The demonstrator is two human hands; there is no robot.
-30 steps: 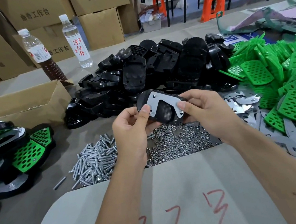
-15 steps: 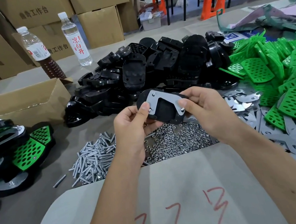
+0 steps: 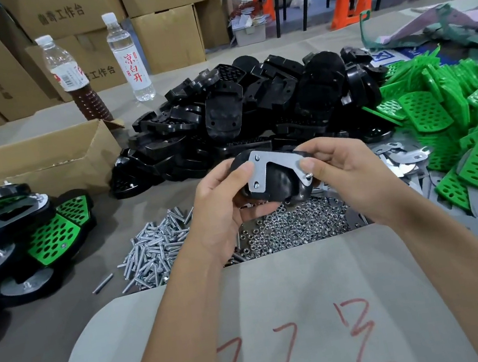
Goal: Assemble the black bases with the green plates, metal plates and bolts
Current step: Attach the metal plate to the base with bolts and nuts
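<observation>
Both hands hold one black base (image 3: 278, 185) above the table, with a metal plate (image 3: 272, 162) lying on its upper face and bolt ends showing through the plate's holes. My left hand (image 3: 223, 211) grips the base's left end, thumb pressed on the plate. My right hand (image 3: 345, 177) grips the right end, thumb by a bolt. Under them lie loose bolts (image 3: 155, 252) and a heap of nuts (image 3: 294, 230). Behind is a pile of black bases (image 3: 253, 116), with green plates (image 3: 464, 122) and flat metal plates (image 3: 399, 163) to the right.
Finished assemblies (image 3: 23, 241) are stacked at the left edge. An open cardboard box (image 3: 43, 166) and two bottles (image 3: 70, 79) stand behind them, with cartons beyond. A grey sheet with red marks (image 3: 282, 313) covers the near table.
The base has tilted slightly and shifted a little right in my hands; both grips stay on it. The view has dipped a bit.
</observation>
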